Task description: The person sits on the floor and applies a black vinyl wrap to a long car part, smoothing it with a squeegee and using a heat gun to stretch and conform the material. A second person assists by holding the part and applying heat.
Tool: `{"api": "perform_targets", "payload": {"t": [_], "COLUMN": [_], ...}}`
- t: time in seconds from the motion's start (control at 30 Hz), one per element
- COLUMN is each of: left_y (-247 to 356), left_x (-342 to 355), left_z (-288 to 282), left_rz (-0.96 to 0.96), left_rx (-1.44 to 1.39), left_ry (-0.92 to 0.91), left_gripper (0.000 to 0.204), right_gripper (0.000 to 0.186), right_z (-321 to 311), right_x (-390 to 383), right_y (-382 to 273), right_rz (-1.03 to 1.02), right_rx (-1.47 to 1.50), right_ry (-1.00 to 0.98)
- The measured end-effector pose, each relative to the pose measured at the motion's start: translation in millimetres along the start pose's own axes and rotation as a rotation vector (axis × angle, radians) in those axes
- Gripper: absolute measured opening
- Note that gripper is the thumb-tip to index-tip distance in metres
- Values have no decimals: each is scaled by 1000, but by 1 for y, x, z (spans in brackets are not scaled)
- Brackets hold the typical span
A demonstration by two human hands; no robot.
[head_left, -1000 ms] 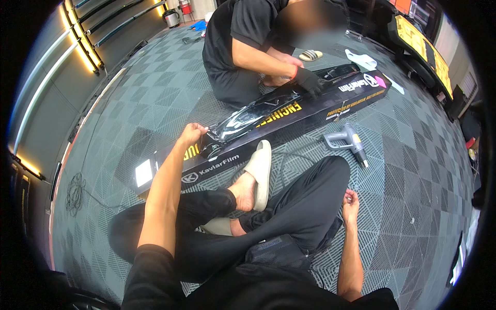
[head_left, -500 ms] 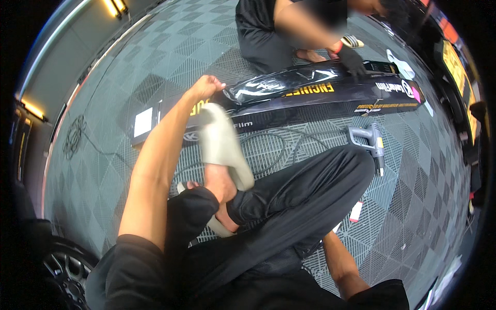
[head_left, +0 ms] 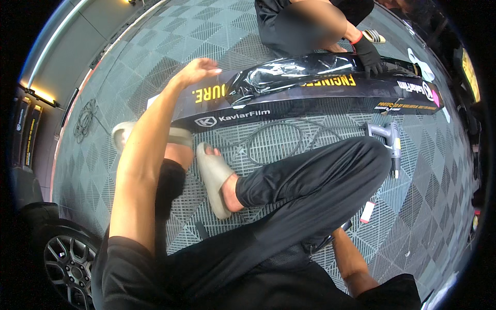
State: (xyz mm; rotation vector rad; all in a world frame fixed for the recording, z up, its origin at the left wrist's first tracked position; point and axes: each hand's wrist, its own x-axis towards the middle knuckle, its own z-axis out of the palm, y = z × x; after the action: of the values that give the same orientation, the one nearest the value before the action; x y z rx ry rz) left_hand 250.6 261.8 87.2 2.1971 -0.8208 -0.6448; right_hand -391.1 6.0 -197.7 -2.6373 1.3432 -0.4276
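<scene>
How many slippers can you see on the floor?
3. One beige slipper is on the foot in the middle, another beige slipper peeks out behind the left arm, and a striped slipper lies beside the co-worker at the top. More may be hidden.

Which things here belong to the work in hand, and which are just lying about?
In use: left hand; glossy black film; long black box; co-worker's gloved hand.

Lying about: heat gun; cable; car wheel.

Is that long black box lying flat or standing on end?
Lying flat: the long black box stretches lengthwise across the floor mat, with shiny film on top.
</scene>
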Motion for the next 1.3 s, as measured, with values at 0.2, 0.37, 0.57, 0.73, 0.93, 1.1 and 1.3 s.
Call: {"api": "perform_targets", "payload": {"t": [0.2, 0.37, 0.57, 0.73, 0.93, 1.1, 1.3], "left_y": [19, 22, 14, 10, 13, 11, 5], "left_x": [40, 49, 55, 55, 63, 67, 75], "left_z": [48, 44, 29, 21, 23, 18, 16], "left_rz": [77, 17, 51, 104, 38, -4, -81], "left_rx": [121, 237, 160, 161, 47, -299, -466], "left_ry": [-189, -171, -320, -314, -366, -523, -633], "left_gripper": [67, 60, 46, 41, 26, 30, 27], "right_gripper": [40, 40, 40, 41, 41, 42, 42], "right_z": [-3, -6, -7, -7, -11, -13, -15], "right_x": [-4, -4, -6, -2, 3, 12, 30], "right_y": [1, 0, -2, -7, -19, -37, -61], "right_rz": [-8, 4, -2, -7, 38, 59, 113], "right_rx": [-31, -50, -93, -120, -148, -184, -213], "right_ry": [-10, -20, -39, -50, -56, -100, -137]}}
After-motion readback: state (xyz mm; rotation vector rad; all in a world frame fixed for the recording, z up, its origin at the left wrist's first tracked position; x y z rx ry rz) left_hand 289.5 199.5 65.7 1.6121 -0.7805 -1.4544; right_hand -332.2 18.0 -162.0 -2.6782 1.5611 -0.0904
